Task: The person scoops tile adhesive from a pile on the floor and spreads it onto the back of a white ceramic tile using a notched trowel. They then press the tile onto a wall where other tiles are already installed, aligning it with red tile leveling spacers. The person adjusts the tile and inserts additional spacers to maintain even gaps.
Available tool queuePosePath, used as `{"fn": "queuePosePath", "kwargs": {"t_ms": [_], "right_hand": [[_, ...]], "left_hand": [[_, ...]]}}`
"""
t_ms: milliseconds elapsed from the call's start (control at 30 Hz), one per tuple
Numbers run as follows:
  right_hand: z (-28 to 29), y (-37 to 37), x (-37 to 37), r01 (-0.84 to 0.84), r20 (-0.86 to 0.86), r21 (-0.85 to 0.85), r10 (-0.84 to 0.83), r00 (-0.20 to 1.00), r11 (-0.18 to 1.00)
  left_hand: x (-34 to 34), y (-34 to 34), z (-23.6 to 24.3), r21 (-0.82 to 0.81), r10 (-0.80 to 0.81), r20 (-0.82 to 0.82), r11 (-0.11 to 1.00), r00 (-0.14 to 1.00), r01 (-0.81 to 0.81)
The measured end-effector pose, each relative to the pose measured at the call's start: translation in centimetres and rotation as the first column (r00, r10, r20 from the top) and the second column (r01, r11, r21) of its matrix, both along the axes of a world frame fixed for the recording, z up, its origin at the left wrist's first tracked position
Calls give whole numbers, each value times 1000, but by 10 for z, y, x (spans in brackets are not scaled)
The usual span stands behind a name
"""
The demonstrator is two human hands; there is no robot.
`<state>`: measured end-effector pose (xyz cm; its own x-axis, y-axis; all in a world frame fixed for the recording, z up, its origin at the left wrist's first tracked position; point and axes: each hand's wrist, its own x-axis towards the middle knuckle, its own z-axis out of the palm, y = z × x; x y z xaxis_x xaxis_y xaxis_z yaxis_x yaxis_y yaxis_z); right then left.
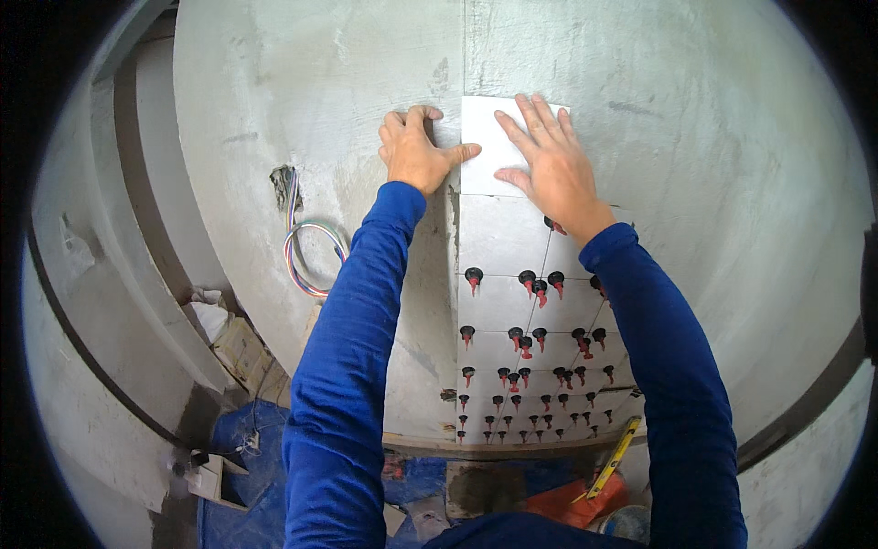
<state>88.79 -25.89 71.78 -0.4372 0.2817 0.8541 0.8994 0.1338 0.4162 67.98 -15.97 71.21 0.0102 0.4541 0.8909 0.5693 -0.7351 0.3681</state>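
A white square wall tile [485,174] sits at the top of a column of tiles on the grey plastered wall. My right hand [553,165] lies on its face with the fingers spread. At its left edge, my left hand [419,154] touches the tile with the thumb, while its other fingers curl against the bare plaster. Below are rows of set tiles [498,240], with black-and-red tile levelling clips [473,277] standing in the joints. My right forearm hides part of the tiled area.
Coiled coloured wires [315,261] hang from a hole in the wall at the left. A yellow spirit level [615,457] leans at the wall's foot, near an orange sheet [560,505]. Blue sheeting [261,499] covers floor at the lower left, beside a white open box [219,482].
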Motion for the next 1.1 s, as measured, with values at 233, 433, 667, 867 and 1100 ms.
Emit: {"fn": "queuePosePath", "kwargs": {"t_ms": [233,433,667,867,1100], "right_hand": [[-8,10,-3,51,-20,13,-51,999,999],[-8,11,-2,80,-30,4,-80,996,997],[-9,13,-3,55,-45,13,-55,998,998],[-9,14,1,16,-35,13,-15,999,1000],[-12,20,1,50,-23,32,-49,999,998]], "left_hand": [[-4,-3,-5,49,-51,-6,997,999,51],[-2,-6,-4,33,-58,9,998,998,57],[-1,-2,-6,68,-68,29,995,997,66],[0,3,-10,151,-56,18,987,998,53],[0,10,-15,190,-55,-1,980,998,55]]}}
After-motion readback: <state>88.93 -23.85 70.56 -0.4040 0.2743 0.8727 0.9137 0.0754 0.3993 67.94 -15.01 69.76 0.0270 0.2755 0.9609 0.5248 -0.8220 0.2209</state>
